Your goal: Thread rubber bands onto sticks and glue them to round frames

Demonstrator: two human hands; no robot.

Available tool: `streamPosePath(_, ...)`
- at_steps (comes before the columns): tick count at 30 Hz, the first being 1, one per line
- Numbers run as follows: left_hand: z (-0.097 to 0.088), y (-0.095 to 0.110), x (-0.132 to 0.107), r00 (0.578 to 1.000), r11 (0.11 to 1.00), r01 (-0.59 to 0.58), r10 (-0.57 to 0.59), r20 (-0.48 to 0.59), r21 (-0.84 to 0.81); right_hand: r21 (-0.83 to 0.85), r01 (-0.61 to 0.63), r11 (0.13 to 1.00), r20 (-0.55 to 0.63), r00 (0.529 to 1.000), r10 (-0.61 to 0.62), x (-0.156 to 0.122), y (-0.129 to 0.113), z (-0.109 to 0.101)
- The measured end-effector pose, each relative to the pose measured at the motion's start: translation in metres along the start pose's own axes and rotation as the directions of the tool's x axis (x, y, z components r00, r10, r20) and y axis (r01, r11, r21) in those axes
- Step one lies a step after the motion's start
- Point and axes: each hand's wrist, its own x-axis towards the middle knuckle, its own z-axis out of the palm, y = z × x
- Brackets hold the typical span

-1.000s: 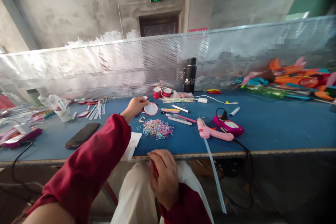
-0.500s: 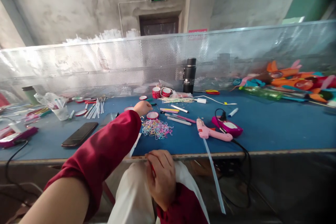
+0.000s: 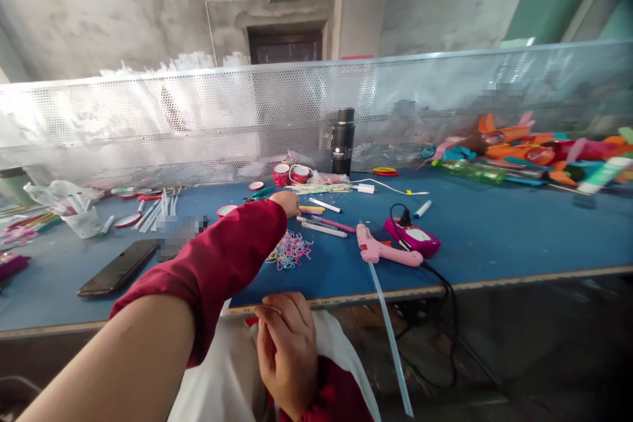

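My left hand [image 3: 285, 203] reaches far over the blue table, at the near ends of several pens [image 3: 324, 227]. Its fingers are mostly hidden behind the back of the hand, so what it touches cannot be seen. Below its red sleeve lies a heap of small pastel loops [image 3: 291, 250]. My right hand [image 3: 289, 349] rests over my lap at the table edge, its fingers curled and pressed together. Something red [image 3: 251, 321] shows beside it; whether the hand grips it is unclear. To the right lies a pink glue gun [image 3: 383, 247] with a long clear glue stick [image 3: 393, 343] hanging past the edge.
A black phone [image 3: 119, 267] lies left of my arm. Red tape rolls [image 3: 281, 175] and a black bottle [image 3: 343, 145] stand at the back, before a perforated metal screen [image 3: 291, 99]. A magenta device [image 3: 415, 237] sits behind the glue gun. Colourful craft pieces [image 3: 534, 151] pile up at the right.
My left hand has moved right, from beside the red-and-white rings to the pens. The view has turned slightly right. My right hand stays near my lap.
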Motion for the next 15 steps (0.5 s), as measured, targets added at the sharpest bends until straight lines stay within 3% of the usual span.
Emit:
streamPosePath(3, 0.002, -0.004, 0.002, 1.0, 1.0, -0.029, 0.029, -0.004, -0.008, -0.013, 0.003, 1.0, 0.001, 1.0, -0.003, 0.002, -0.003, -0.002)
streamPosePath(8, -0.006, -0.018, -0.004, 0.995, 0.997, -0.011, 0.004, -0.098, -0.07, 0.021, -0.016, 1.0, 0.015, 1.0, 0.015, 0.002, -0.002, -0.002)
streamPosePath(15, -0.009, -0.041, -0.016, 0.995, 0.985, -0.061, 0.047, -0.094, -0.16, -0.001, -0.008, 1.0, 0.012, 1.0, 0.008, 0.003, -0.004, -0.002)
